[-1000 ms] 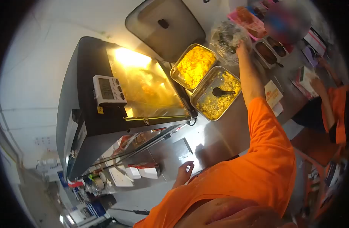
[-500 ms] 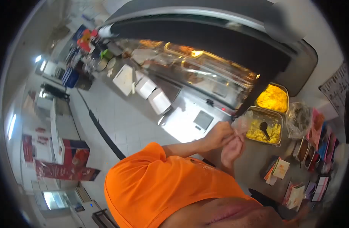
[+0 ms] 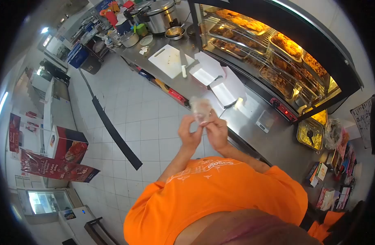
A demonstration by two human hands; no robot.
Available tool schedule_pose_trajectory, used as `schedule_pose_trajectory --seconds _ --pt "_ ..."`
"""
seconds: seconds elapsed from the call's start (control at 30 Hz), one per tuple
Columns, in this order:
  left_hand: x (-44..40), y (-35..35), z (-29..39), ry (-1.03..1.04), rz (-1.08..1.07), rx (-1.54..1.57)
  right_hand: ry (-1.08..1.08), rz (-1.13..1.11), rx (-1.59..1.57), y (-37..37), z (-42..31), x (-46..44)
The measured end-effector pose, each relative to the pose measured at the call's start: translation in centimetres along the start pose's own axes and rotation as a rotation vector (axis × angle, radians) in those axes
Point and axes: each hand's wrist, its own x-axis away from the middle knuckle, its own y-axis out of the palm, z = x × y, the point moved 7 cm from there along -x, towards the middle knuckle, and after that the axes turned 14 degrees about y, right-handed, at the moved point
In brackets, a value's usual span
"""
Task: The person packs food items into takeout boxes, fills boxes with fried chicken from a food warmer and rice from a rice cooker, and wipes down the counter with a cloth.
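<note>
At the far left of the room, near me, a red box (image 3: 69, 143) stands with a printed banner (image 3: 56, 165) in front of it. A long black strip (image 3: 116, 136) lies across the pale tiled floor (image 3: 148, 143). My metal counter (image 3: 242, 118) runs from the far left to the near right, a big pot (image 3: 161, 18) at its far end, then a white cutting board (image 3: 169, 61) with a knife (image 3: 183, 63) along its right edge. Near the counter's edge, my left hand (image 3: 189, 132) pinches thin clear plastic (image 3: 200, 108), blurred and raised above my fingertips; my right hand (image 3: 217, 131) pinches it too, just beside. Farther right are open white boxes (image 3: 224, 94), a flat scale (image 3: 264, 121), the lit food cabinet (image 3: 310, 32) behind them, then yellow food (image 3: 305, 131) beside a clear bag (image 3: 333, 132).
</note>
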Motion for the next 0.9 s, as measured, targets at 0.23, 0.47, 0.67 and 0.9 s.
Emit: schedule_pose_trajectory --seconds 0.23,0.47,0.67,0.9 --pt "-1.7 -8.3 -5.7 0.007 -0.100 -0.138 0.334 -0.043 -0.059 9.2 5.6 -5.0" --pt "-3.5 -5.1 -13.9 -0.069 -0.499 0.002 0.527 -0.098 -0.171 7.7 10.1 -15.8" --pt "-4.8 -1.5 -26.1 -0.155 -0.662 0.336 0.560 0.179 -0.153 6.2 16.2 -26.8" --pt "-9.3 0.2 -36.5 -0.127 -0.730 0.296 0.034 0.384 0.365 4.1 17.1 -44.2"
